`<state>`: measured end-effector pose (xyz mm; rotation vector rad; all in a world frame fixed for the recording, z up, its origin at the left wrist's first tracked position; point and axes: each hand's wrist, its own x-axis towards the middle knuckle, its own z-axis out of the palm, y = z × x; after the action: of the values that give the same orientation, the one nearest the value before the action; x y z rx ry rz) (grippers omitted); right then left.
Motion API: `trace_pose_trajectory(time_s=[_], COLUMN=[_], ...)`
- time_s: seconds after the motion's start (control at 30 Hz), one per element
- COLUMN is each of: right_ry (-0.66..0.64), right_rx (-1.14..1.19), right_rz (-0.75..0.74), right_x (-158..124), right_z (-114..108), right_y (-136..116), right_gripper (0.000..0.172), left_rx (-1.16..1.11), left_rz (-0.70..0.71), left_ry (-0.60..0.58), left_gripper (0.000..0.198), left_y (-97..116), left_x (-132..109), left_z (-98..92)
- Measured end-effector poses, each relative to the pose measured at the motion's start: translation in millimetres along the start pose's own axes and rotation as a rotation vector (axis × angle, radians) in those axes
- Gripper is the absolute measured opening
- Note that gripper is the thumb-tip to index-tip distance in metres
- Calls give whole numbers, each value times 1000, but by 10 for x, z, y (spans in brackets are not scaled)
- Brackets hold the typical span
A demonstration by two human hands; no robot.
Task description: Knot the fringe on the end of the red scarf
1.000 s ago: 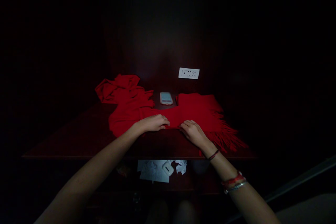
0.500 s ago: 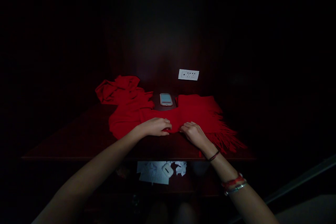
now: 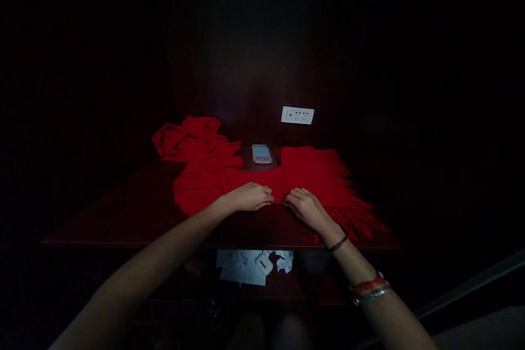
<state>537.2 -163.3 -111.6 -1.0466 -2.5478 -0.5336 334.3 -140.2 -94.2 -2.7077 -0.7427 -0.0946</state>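
Note:
A red scarf (image 3: 311, 172) with long fringe on its right end lies across a dark wooden desk. Its right part is flat, while the left part is bunched in loose folds. My left hand (image 3: 252, 197) has its fingers curled together on the scarf's near edge, around the middle. Just to the right, my right hand (image 3: 304, 206) pinches that same edge, its fingertips partly hidden by the cloth. A narrow stretch of red cloth shows between the two hands.
Behind the scarf lies a phone (image 3: 261, 154) with a lit screen. A white socket plate (image 3: 297, 115) is on the back wall. Below the desk's front edge, a lower shelf holds papers (image 3: 246, 273), a white earbud case (image 3: 263, 264) and crumpled paper (image 3: 284, 261).
The fingers of my left hand have drawn closer together and moved slightly right along the near edge. My right hand stays in nearly the same place on the scarf. The whole view has shifted a little.

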Motion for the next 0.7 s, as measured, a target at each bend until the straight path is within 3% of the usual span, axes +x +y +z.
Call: trace_pose_trajectory(time_s=[0.33,0.7], right_ry=[-6,30], right_rx=[-36,144], right_rz=[2,51], right_x=[1,-50], right_z=[14,10], right_y=[21,132], right_gripper=[14,15], left_rx=[-82,-59], left_rz=[27,21], left_ry=[17,10], left_gripper=[15,17], left_y=[-42,-34], left_x=[-12,-23], left_z=[19,-9])
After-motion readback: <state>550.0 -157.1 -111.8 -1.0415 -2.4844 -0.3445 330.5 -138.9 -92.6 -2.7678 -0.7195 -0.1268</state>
